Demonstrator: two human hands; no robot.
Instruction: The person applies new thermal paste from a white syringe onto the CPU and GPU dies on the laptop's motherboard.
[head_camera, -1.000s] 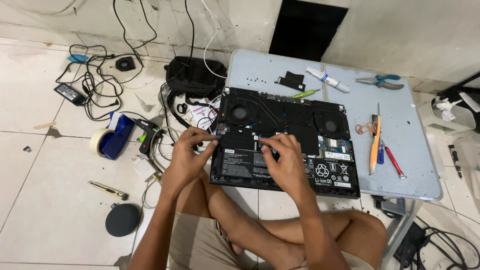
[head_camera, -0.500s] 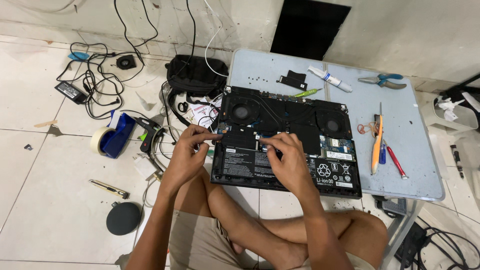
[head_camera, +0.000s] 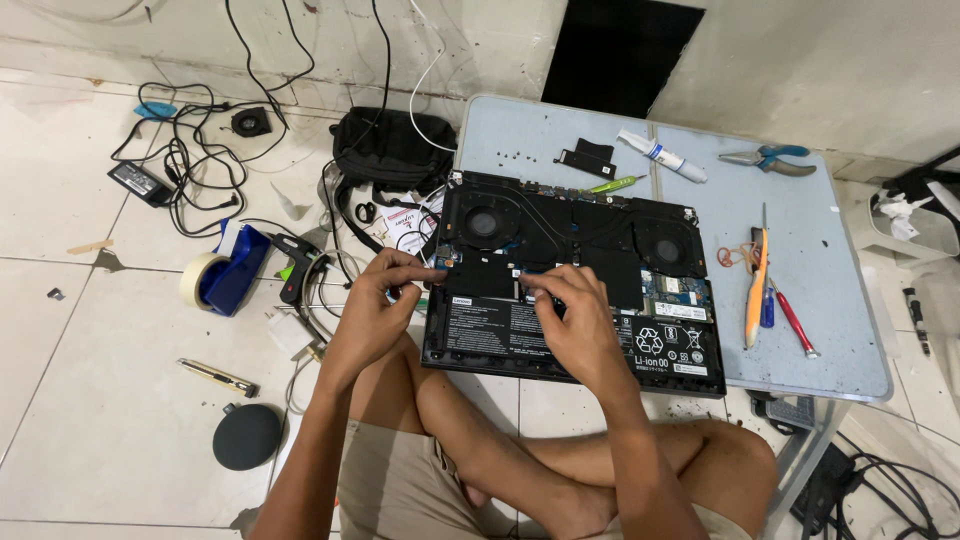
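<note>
Two hands work on the opened laptop at the near edge of the pale blue table: left hand pinched at its 9 o'clock edge, right hand fingertips pressed together on the battery. Screwdrivers lie at 3 o'clock, pliers at 1 o'clock, and a tape dispenser rests on the floor at 9 o'clock.

laptop guts under the fingers are all black with a white-printed battery, sitting on a pale blue table. Right of the fingers there's an orange-handled screwdriver and a red one, left a blue tape dispenser
</note>
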